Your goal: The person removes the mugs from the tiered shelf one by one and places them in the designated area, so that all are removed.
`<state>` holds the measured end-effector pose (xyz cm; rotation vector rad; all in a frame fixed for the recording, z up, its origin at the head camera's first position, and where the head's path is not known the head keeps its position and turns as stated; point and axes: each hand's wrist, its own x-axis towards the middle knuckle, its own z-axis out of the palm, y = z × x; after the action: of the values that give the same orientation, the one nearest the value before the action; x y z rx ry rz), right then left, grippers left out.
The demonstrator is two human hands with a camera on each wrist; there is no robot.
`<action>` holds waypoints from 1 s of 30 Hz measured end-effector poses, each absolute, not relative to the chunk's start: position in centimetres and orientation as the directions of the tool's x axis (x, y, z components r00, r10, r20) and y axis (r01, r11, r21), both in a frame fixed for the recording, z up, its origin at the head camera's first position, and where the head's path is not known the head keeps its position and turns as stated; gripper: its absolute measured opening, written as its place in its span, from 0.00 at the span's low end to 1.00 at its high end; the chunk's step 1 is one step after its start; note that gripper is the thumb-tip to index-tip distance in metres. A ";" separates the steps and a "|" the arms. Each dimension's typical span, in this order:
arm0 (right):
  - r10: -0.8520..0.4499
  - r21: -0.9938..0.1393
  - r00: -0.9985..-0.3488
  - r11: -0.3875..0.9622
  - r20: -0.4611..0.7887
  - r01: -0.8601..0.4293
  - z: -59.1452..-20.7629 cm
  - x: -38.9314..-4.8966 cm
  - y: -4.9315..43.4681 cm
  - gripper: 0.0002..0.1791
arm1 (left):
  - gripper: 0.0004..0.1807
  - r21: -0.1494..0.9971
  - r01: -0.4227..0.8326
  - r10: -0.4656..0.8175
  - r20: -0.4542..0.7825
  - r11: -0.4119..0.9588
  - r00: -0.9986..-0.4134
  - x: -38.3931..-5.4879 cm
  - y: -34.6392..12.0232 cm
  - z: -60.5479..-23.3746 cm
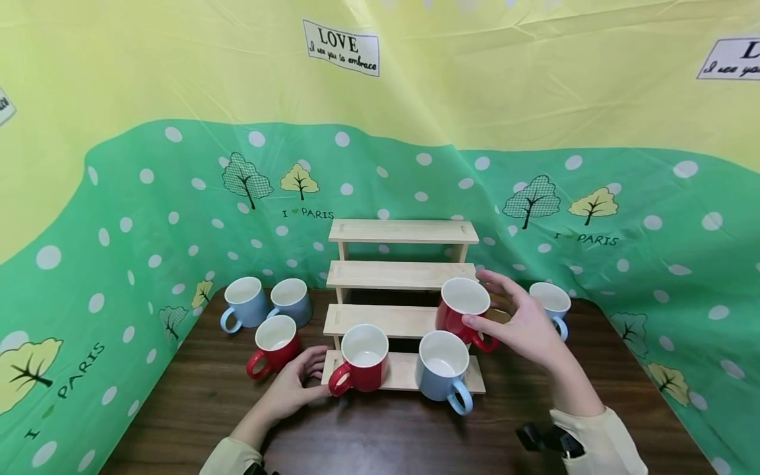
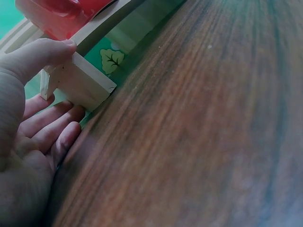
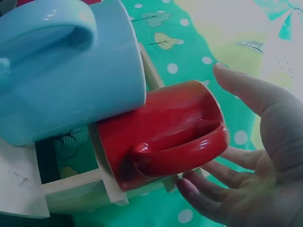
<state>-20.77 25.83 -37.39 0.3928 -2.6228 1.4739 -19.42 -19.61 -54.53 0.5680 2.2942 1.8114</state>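
A four-step wooden display rack (image 1: 356, 320) stands on the table. My left hand (image 1: 291, 389) holds the left end of its lowest step; in the left wrist view the thumb lies on top of the wood (image 2: 83, 81), fingers below. A red mug (image 1: 449, 323) stands upright at the right of the second step, handle toward me. Around its right side my right hand (image 1: 525, 326) is spread; in the right wrist view thumb and fingers stand apart beside the mug (image 3: 161, 127). On the lowest step are another red mug (image 1: 369, 377) at left and a light blue mug (image 1: 435, 377) at right.
Left of the rack stand two light blue mugs (image 1: 252, 310) and a red mug (image 1: 287, 349). One more light blue mug (image 1: 549, 302) stands behind my right hand. A green and yellow printed cloth (image 1: 404, 178) hangs behind the dark wooden table (image 1: 380, 435).
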 end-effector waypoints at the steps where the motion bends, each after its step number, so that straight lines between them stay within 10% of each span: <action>1: -0.167 -0.821 -0.961 0.500 0.219 -0.274 -37.5 -20.9 25.7 0.49 | 0.40 0.962 0.193 0.391 0.105 0.192 -0.914 -19.4 -19.6 -54.6; 30: -0.167 -0.809 -0.962 0.521 0.217 -0.273 -38.9 -21.9 25.1 0.47 | 0.39 0.959 0.206 0.398 0.115 0.194 -0.910 -19.5 -19.7 -54.7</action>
<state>-21.90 25.07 -38.85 0.3839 -2.6406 1.4344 -19.54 -19.69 -54.68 0.5877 2.3002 1.8060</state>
